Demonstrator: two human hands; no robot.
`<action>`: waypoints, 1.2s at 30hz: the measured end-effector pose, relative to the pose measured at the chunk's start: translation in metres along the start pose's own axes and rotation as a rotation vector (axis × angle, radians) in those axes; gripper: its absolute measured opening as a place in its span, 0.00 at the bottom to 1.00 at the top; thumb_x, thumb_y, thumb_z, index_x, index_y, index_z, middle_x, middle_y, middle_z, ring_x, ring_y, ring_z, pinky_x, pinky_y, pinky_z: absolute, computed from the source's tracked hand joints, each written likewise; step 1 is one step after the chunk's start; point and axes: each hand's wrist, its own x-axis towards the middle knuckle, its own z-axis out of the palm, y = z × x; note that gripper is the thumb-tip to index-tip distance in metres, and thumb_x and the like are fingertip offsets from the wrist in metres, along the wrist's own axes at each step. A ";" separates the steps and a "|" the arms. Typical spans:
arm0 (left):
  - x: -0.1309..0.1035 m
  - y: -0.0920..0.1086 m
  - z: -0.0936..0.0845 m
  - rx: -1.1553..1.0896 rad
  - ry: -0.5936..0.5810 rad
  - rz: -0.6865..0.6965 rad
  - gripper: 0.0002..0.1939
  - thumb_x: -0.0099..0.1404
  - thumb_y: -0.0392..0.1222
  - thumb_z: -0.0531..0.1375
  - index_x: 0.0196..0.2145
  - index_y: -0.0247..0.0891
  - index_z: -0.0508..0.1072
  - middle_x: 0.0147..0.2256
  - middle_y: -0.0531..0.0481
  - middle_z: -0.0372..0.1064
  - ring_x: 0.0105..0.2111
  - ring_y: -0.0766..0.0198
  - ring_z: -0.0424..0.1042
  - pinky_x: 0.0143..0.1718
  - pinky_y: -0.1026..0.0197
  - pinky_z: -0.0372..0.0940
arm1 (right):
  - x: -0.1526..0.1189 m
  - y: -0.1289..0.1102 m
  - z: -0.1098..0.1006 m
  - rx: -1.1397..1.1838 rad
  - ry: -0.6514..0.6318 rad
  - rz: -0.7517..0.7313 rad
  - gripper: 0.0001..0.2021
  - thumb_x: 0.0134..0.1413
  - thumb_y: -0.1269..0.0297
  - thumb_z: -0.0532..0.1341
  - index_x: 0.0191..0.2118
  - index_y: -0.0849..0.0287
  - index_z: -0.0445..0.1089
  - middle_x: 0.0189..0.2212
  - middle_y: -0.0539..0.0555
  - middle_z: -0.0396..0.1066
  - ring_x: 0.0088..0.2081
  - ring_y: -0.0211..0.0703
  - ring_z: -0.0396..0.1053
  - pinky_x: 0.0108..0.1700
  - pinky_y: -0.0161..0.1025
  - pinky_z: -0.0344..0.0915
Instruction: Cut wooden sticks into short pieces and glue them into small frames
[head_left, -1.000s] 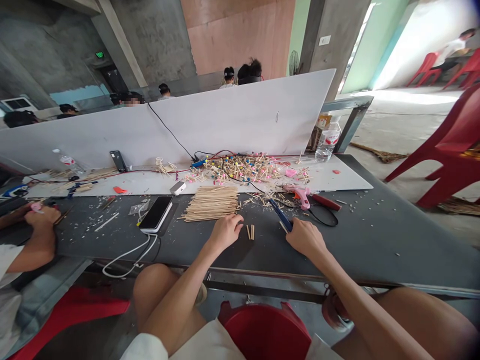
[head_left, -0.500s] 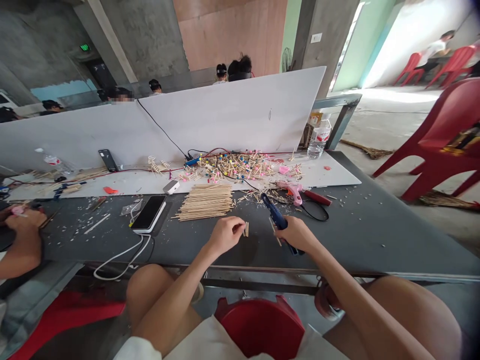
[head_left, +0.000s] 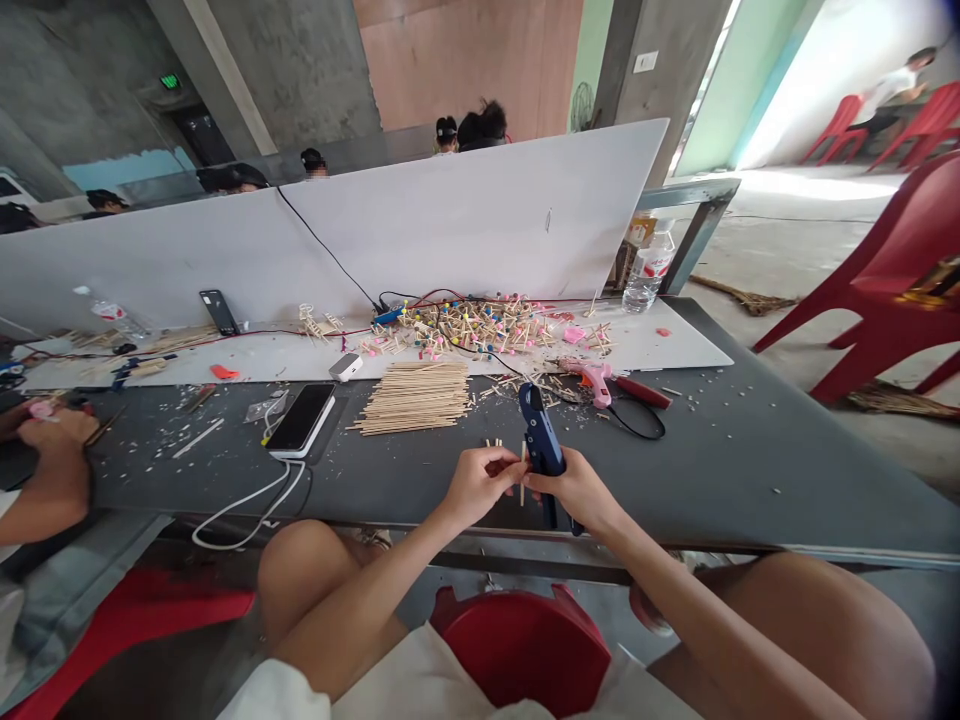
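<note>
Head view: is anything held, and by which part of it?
The right hand holds the blue tool by its handles. It and the left hand touch a stick near its middle; which grips is unclear.

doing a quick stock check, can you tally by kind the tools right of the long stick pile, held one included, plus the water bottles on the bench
Navy plier-type tool, in the right hand: 1
Pink glue gun: 1
Red-handled tool, exact type unclear: 1
Water bottles: 2
Total: 5
</note>
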 end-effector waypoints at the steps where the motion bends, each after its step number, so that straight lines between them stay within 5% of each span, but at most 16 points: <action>1: 0.000 0.000 0.000 -0.002 0.006 0.000 0.18 0.64 0.54 0.62 0.32 0.33 0.76 0.25 0.49 0.71 0.23 0.67 0.67 0.24 0.67 0.60 | 0.000 0.001 0.000 -0.009 0.006 0.001 0.14 0.45 0.61 0.68 0.36 0.60 0.67 0.23 0.46 0.67 0.24 0.38 0.64 0.29 0.36 0.64; 6: 0.000 0.001 -0.003 -0.014 -0.009 -0.017 0.13 0.64 0.48 0.60 0.29 0.34 0.73 0.24 0.52 0.68 0.23 0.67 0.67 0.25 0.67 0.60 | -0.001 -0.004 -0.005 -0.025 0.117 0.018 0.18 0.44 0.57 0.70 0.38 0.61 0.67 0.25 0.47 0.68 0.24 0.38 0.65 0.29 0.37 0.65; 12: -0.002 0.000 -0.003 0.072 -0.162 -0.014 0.10 0.64 0.40 0.56 0.26 0.35 0.68 0.22 0.52 0.66 0.23 0.67 0.66 0.25 0.67 0.58 | 0.000 -0.006 -0.008 0.047 0.152 -0.011 0.20 0.42 0.56 0.71 0.38 0.60 0.67 0.28 0.51 0.71 0.25 0.39 0.66 0.30 0.38 0.66; 23: -0.001 0.004 -0.006 0.119 -0.248 -0.021 0.12 0.66 0.44 0.55 0.28 0.35 0.68 0.21 0.54 0.65 0.20 0.69 0.63 0.23 0.67 0.55 | 0.000 -0.004 -0.007 0.070 0.112 -0.032 0.17 0.41 0.62 0.69 0.37 0.60 0.67 0.26 0.48 0.70 0.24 0.38 0.66 0.30 0.38 0.65; 36: 0.001 0.004 -0.007 0.096 -0.217 -0.025 0.13 0.67 0.48 0.57 0.29 0.36 0.68 0.20 0.55 0.64 0.21 0.69 0.64 0.25 0.67 0.57 | 0.000 -0.009 -0.018 0.053 0.337 -0.047 0.19 0.42 0.59 0.70 0.39 0.61 0.67 0.28 0.50 0.70 0.25 0.40 0.68 0.30 0.39 0.67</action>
